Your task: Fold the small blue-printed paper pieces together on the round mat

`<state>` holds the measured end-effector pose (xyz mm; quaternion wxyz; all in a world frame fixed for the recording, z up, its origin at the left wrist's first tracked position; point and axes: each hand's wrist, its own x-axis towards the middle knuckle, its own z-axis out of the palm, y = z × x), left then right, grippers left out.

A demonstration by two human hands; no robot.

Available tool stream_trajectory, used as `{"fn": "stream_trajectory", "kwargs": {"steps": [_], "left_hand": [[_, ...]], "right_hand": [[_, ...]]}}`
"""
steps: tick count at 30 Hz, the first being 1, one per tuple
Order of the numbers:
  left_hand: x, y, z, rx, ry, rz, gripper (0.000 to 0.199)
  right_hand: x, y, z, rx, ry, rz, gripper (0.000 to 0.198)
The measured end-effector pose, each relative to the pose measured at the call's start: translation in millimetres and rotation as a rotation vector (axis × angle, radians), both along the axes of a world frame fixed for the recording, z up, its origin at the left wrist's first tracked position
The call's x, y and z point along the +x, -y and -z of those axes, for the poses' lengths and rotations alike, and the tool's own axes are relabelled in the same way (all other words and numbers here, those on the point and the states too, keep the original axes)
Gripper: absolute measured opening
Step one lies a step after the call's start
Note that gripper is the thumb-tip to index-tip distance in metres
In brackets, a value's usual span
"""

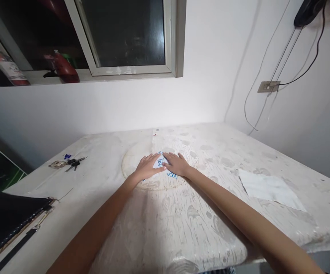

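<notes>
Both of my hands lie flat, side by side, near the middle of the table. Under them is a white piece with blue printed lettering (159, 161), perhaps paper or thin plastic, mostly covered by my fingers. My left hand (149, 166) presses on its left part with fingers stretched out. On its right part rests my right hand (176, 164), fingers spread, its thumb close to the left thumb. A faint round outline (125, 179) on the tablecloth surrounds the hands and the printed piece.
A white cloth (270, 188) lies to the right. Keys (75, 163) sit at the left, with a black bag (13, 217) at the near left edge. The patterned tablecloth (193, 236) covers the table. Bottles (64, 68) stand on the window sill; cables hang by a wall socket (268, 86).
</notes>
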<state>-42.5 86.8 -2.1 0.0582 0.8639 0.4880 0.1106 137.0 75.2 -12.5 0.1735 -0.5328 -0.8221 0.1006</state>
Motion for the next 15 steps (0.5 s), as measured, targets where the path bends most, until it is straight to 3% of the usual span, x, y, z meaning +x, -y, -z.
{"fn": "stream_trajectory", "kwargs": {"steps": [3, 8, 15], "left_hand": [[1.7, -1.4, 1.5, 0.059, 0.061, 0.046, 0.061], [1.2, 5.6, 6.1, 0.157, 0.139, 0.109, 0.040], [5.7, 12.1, 4.0, 0.246, 0.102, 0.088, 0.027]], "right_hand": [[1.0, -6.1, 2.5, 0.062, -0.064, -0.047, 0.056], [8.2, -4.7, 12.9, 0.156, -0.353, -0.219, 0.062], [6.5, -0.3, 14.5, 0.142, -0.420, -0.202, 0.063]]}}
